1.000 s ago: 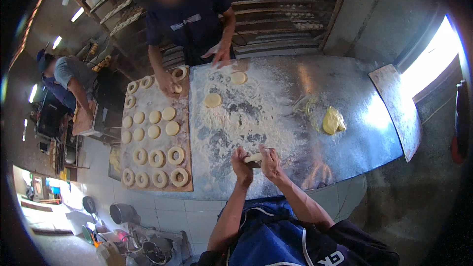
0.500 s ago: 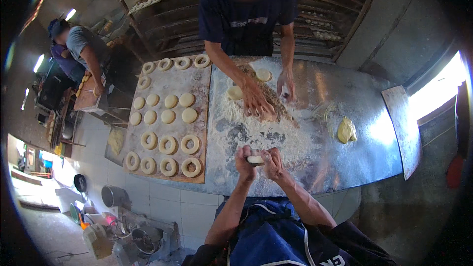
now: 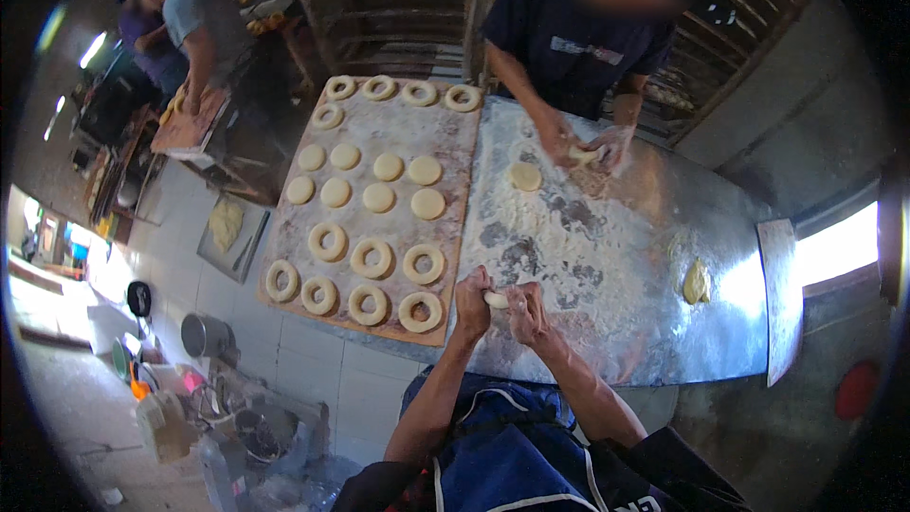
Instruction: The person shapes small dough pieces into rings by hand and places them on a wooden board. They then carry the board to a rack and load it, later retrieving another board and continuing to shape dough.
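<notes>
While the person's left hand (image 3: 473, 301) curls its fingers tight around one end of a small pale piece of dough (image 3: 496, 300), the right hand (image 3: 527, 311) grips the other end in bent fingers, so the dough shows in the gap between the two fists. This dough is over the near side of a shiny grey metal table (image 3: 720, 237), but I cannot tell if it touches the top. White powdery flour (image 3: 578, 284) is spread just past the hands. To the left, a big flat wooden board (image 3: 403, 133) holds twelve pale dough rings (image 3: 354, 258) and eight round flat pale dough pieces (image 3: 378, 197). One more round pale dough disc (image 3: 523, 176) lies on the floury part of the table, near the board. Across the table, a co-worker in a dark short-sleeved shirt (image 3: 578, 47) has both hands close together on some pale dough (image 3: 580, 154). Toward the right, a yellow dough lump (image 3: 697, 283) sits well apart from the person's hands. At the table's right end is a long thin flat panel (image 3: 780, 294).
</notes>
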Available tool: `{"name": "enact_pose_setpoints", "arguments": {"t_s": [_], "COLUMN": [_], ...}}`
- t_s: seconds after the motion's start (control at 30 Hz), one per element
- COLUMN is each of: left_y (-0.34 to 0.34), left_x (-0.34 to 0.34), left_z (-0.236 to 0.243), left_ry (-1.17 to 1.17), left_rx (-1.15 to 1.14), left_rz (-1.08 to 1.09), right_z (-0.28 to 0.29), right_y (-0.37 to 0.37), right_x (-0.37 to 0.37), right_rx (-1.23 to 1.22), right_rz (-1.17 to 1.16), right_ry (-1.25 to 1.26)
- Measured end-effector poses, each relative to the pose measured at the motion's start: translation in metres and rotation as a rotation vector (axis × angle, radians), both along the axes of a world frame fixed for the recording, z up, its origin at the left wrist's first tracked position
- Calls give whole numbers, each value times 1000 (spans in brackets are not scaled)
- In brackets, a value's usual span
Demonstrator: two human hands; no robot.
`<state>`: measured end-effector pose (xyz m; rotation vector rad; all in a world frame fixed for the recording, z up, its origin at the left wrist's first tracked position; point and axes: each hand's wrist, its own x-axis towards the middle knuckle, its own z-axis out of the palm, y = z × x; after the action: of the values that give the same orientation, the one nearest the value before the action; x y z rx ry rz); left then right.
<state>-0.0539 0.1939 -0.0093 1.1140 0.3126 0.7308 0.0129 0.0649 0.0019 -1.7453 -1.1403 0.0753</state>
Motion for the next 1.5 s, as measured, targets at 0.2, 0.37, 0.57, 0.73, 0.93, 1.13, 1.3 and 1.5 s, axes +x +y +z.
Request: {"name": "enact_pose_setpoints", "arguments": {"t_s": [0.2, 0.37, 0.57, 0.73, 0.93, 1.13, 1.3, 1.5], "left_y": [60, 108, 176, 230, 358, 422, 431, 429], "left_x": [-39, -63, -101, -137, -212, -199, -219, -204], "left_z": [-11, -10, -19, -27, -9, -33, -41, -37], "left_ry": [293, -81, 293, -40, 286, 1335, 1031, 969], "left_rx": [-27, -459, 59, -236, 288, 762, 841, 815], "left_rz": [99, 173, 184, 410, 575, 762, 633, 466], "right_z": [13, -31, -78, -55, 46, 49, 19, -29], "right_y": [74, 129, 189, 273, 384, 439, 357, 270], "right_x": [-7, -26, -30, -89, -104, -116, -64, 24], "right_rx": [-213, -60, 30, 109, -348, -486, -493, -534], "right_rz": [219, 220, 475, 450, 565, 121, -31, -544], "right_ry": [372, 345, -137, 113, 394, 24, 216, -442]}}
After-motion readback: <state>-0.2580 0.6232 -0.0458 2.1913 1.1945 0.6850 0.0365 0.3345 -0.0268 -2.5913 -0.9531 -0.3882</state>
